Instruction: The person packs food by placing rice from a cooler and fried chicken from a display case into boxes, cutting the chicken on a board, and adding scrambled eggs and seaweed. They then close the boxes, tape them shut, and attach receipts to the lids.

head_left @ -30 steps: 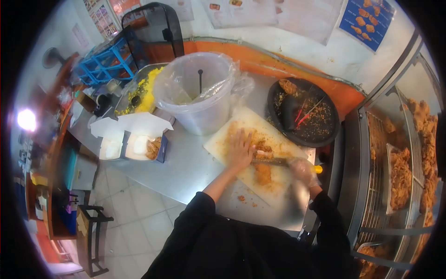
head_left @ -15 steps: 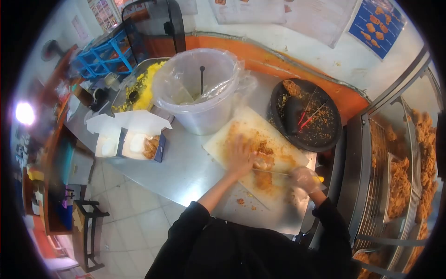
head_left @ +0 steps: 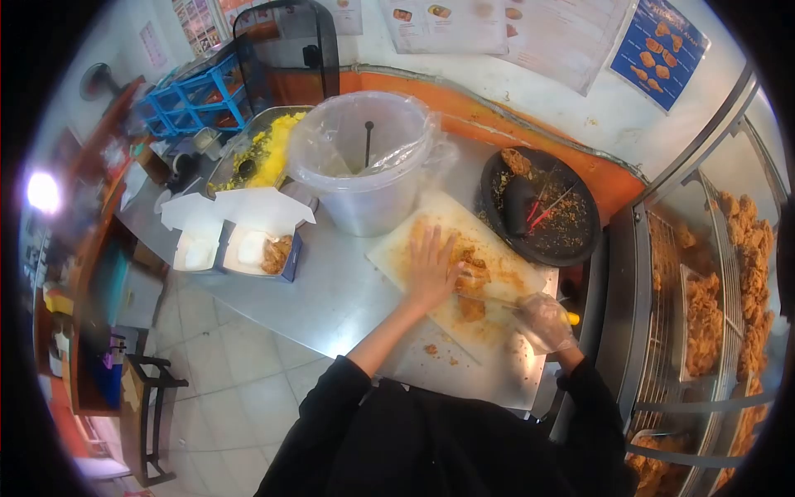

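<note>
My left hand (head_left: 430, 272) is bare, its fingers spread over the left part of a stained white cutting board (head_left: 407, 240), its thumb side beside pieces of fried chicken (head_left: 472, 286). My right hand (head_left: 544, 321), in a clear plastic glove, is wrapped round the yellow handle (head_left: 572, 318) of a knife. The thin blade (head_left: 489, 301) points left across the chicken, with pieces above and below it. Crumbs lie on the board and on the metal table beside its lower edge.
A black stone mortar (head_left: 571, 240) with red-handled tools stands behind the board. Left of it are a lined plastic bucket (head_left: 364, 203), open boxes (head_left: 290, 261) with rice and chicken, and a tray of yellow food (head_left: 269, 157). At right, a glass cabinet (head_left: 644, 282) holds fried chicken.
The view has shifted slightly. My left fingers are spread wider and sit a little farther from the chicken. The knife is still in my right hand, its blade now at a slightly different angle.
</note>
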Motion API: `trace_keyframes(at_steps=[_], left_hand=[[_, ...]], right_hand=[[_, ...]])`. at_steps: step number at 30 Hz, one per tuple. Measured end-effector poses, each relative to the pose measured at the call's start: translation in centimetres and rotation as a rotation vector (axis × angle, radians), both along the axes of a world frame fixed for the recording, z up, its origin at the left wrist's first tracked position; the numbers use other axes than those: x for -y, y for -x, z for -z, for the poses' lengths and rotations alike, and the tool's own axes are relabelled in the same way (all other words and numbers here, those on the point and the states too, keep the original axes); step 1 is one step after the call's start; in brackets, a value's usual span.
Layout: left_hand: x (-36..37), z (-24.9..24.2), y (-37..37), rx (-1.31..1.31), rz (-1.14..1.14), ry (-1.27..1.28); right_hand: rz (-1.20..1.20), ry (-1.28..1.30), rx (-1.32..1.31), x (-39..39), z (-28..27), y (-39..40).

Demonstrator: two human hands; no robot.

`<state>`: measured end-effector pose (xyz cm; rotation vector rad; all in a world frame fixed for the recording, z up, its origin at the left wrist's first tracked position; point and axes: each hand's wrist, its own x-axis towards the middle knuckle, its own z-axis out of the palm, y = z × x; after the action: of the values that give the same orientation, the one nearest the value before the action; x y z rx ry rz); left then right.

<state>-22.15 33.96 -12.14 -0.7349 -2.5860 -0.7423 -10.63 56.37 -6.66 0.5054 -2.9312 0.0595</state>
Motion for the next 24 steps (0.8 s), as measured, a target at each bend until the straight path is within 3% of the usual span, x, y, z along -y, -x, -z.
trace_keyframes(at_steps=[3, 6, 10, 13, 15, 16, 18, 24], left_hand=[[-0.2, 1.5, -0.8, 0.065, -0.011, 0.059], [-0.7, 3.0, 0.1, 0.114, -0.051, 0.086], [-0.6, 4.2, -0.3, 0.083, -0.043, 0.051], [-0.5, 5.0, -0.6, 0.058, -0.027, 0.063], [-0.9, 4.0, 0.2, 0.02, -0.036, 0.016], [-1.0, 3.2, 0.4, 0.006, -0.045, -0.024], [-0.6, -0.1, -0.7, -0.012, -0.008, 0.01], [-0.4, 1.8, -2.9, 0.092, -0.041, 0.066]], right_hand=[[-0.012, -0.052, 0.083, -0.6, 1.5, 0.3], [-0.049, -0.028, 0.022, -2.9, 6.4, 1.0], [0.079, -0.088, 0.227, -1.9, 5.6, 0.6], [-0.043, 0.008, -0.058, -2.2, 6.6, -0.1], [-0.098, 0.452, -0.187, -2.2, 5.8, -0.1], [-0.101, 0.448, -0.197, -2.0, 4.9, -0.2], [0.089, -0.024, 0.077, -1.4, 2.9, -0.8], [0.011, -0.011, 0.182, -2.9, 6.2, -1.5]])
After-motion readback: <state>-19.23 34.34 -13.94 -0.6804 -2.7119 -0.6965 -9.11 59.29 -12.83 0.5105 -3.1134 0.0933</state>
